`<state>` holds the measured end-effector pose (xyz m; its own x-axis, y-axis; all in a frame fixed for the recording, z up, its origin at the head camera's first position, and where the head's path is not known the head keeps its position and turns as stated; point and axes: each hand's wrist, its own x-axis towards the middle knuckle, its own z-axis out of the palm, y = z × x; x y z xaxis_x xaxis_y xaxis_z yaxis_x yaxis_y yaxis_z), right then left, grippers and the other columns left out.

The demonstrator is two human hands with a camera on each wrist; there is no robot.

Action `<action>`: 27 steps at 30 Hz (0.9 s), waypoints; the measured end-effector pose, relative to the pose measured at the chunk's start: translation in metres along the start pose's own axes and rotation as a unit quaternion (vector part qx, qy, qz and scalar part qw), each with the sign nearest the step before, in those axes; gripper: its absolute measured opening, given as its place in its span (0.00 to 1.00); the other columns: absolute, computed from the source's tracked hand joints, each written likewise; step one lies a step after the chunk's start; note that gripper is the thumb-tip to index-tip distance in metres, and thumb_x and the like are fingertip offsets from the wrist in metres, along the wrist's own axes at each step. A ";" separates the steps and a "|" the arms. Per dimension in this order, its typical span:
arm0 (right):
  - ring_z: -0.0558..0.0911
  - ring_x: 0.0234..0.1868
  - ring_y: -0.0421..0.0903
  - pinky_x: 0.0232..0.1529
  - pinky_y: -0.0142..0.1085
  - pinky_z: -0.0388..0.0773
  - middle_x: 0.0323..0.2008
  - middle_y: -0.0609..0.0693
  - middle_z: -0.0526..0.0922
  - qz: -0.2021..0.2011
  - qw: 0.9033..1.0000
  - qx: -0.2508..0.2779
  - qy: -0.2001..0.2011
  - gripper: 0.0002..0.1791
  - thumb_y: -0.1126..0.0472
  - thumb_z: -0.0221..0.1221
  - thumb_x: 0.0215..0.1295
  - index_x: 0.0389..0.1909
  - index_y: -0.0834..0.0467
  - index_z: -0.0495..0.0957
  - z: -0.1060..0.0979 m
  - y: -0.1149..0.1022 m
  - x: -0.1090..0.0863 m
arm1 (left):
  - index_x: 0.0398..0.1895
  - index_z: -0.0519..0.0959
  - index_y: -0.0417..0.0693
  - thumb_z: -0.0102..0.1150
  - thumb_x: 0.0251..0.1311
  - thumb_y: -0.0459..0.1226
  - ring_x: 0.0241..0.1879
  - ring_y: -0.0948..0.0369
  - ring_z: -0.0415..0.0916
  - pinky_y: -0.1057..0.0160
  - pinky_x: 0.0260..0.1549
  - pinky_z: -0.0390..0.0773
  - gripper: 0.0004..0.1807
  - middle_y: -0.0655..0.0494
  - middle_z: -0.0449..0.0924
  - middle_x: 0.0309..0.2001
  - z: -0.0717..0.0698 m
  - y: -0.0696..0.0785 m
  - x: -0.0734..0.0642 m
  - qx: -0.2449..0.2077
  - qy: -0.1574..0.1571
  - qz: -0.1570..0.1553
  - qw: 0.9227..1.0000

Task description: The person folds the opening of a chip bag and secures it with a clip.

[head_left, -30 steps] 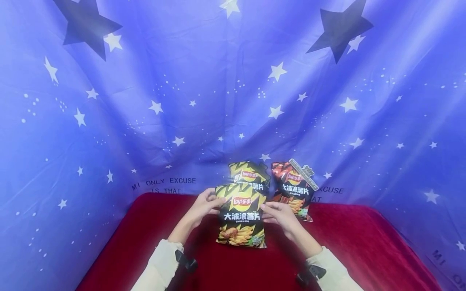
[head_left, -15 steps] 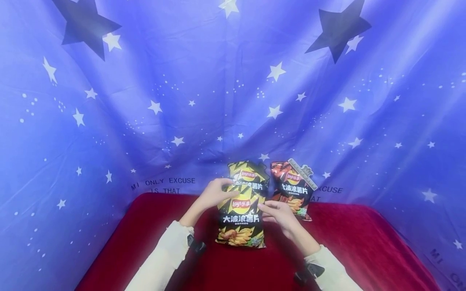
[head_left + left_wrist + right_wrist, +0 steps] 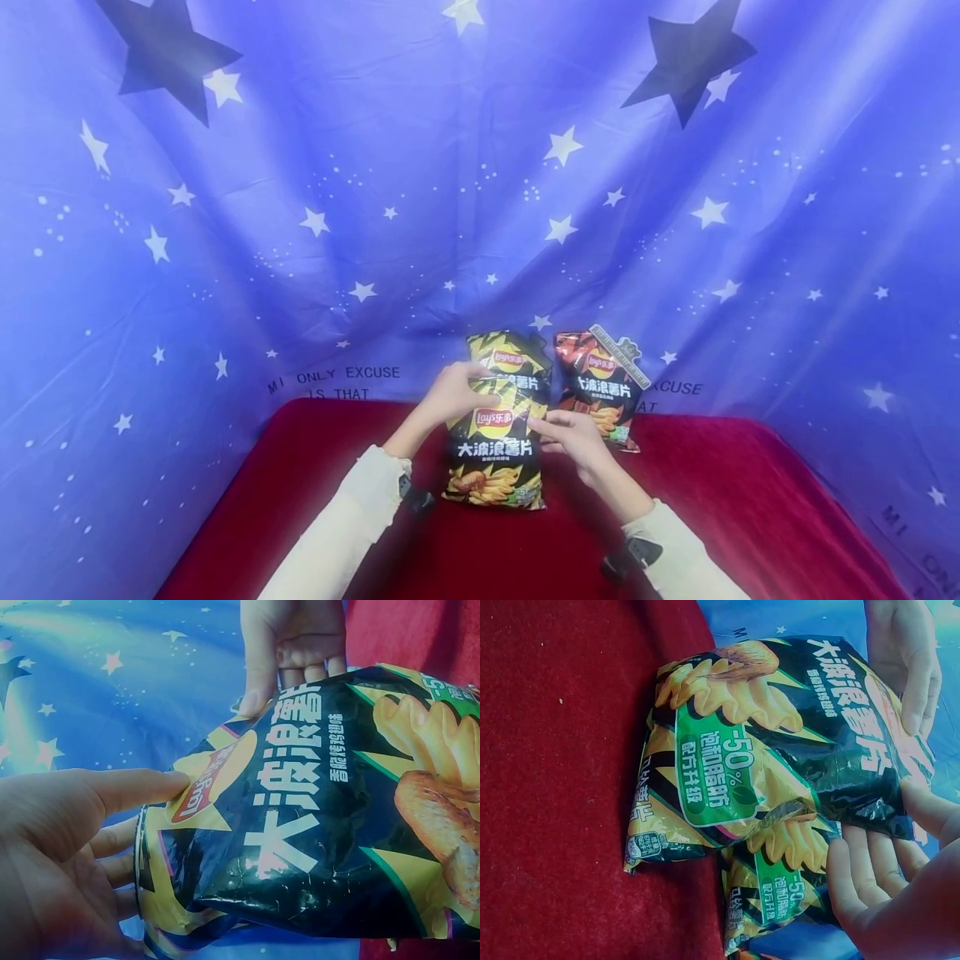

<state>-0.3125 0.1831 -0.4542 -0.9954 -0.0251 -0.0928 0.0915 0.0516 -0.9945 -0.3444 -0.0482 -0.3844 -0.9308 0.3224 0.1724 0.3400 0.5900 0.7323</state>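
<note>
A yellow-and-black bag of potato chips [image 3: 495, 479] stands upright between both hands, its printed front toward me. My left hand [image 3: 450, 396] pinches its top edge, thumb on the front by the logo and fingers behind, as the left wrist view shows. My right hand [image 3: 581, 442] grips the upper right side, with the thumb on the front and the fingers round the back. Directly behind stands a second bag of the same kind [image 3: 506, 342], its lower part hidden in the head view. In the right wrist view this rear bag [image 3: 780, 881] shows below the held one.
A red-and-black chip bag [image 3: 600, 392] leans at the back right, with a pale ruler-like strip [image 3: 618, 354] across its top corner. Red velvet cloth [image 3: 720, 500] covers the table. A blue star-printed curtain [image 3: 420, 167] hangs close behind and at both sides.
My left hand has shifted from the bag's upper left side up and right onto its top edge. The right hand keeps its grip, and the front bag stays nearly in place.
</note>
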 end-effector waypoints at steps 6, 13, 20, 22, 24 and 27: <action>0.86 0.32 0.41 0.38 0.36 0.88 0.33 0.46 0.88 -0.008 1.000 0.003 -0.007 0.12 0.62 0.69 0.63 0.41 0.67 0.85 -0.002 0.000 0.003 | 0.56 0.82 0.39 0.74 0.55 0.37 0.55 0.47 0.81 0.48 0.58 0.81 0.25 0.41 0.84 0.56 -0.004 0.001 0.000 -0.021 -0.012 0.001 1.000; 0.87 0.34 0.43 0.43 0.40 0.89 0.37 0.48 0.89 -0.014 0.999 0.004 -0.030 0.18 0.62 0.69 0.64 0.49 0.71 0.82 -0.009 0.004 0.006 | 0.55 0.82 0.37 0.71 0.56 0.33 0.55 0.46 0.81 0.48 0.60 0.81 0.22 0.40 0.84 0.55 -0.008 0.001 -0.001 -0.060 -0.019 0.020 0.998; 0.87 0.38 0.43 0.49 0.41 0.88 0.37 0.45 0.87 -0.025 0.996 -0.007 -0.083 0.19 0.63 0.65 0.67 0.53 0.73 0.79 -0.017 0.005 0.005 | 0.54 0.82 0.37 0.67 0.60 0.33 0.57 0.45 0.81 0.47 0.61 0.79 0.19 0.39 0.84 0.55 -0.007 -0.006 0.000 -0.077 -0.027 0.033 0.996; 0.86 0.39 0.42 0.49 0.41 0.87 0.38 0.44 0.87 -0.032 0.995 -0.013 -0.097 0.20 0.63 0.64 0.69 0.54 0.74 0.77 -0.019 0.005 0.004 | 0.54 0.83 0.37 0.66 0.61 0.33 0.56 0.45 0.81 0.48 0.60 0.80 0.18 0.39 0.85 0.54 -0.007 -0.009 0.001 -0.081 -0.030 0.036 0.996; 0.86 0.39 0.42 0.50 0.41 0.87 0.37 0.43 0.87 -0.035 0.994 -0.012 -0.105 0.21 0.63 0.63 0.69 0.55 0.75 0.77 -0.020 0.005 0.003 | 0.53 0.83 0.37 0.66 0.62 0.34 0.56 0.45 0.81 0.47 0.60 0.80 0.17 0.39 0.85 0.54 -0.007 -0.010 0.001 -0.083 -0.031 0.038 0.995; 0.86 0.39 0.42 0.49 0.40 0.87 0.37 0.43 0.86 -0.040 0.993 -0.011 -0.110 0.21 0.63 0.63 0.70 0.55 0.75 0.76 -0.021 0.004 0.002 | 0.53 0.83 0.37 0.66 0.62 0.33 0.56 0.45 0.81 0.47 0.61 0.79 0.17 0.39 0.85 0.54 -0.007 -0.010 0.001 -0.088 -0.032 0.041 0.995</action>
<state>-0.3152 0.2042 -0.4569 -0.9687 -0.2472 -0.0247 0.0093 0.0631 -0.9980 -0.3499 -0.0593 -0.3870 -0.8887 0.4137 0.1977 0.3801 0.4235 0.8223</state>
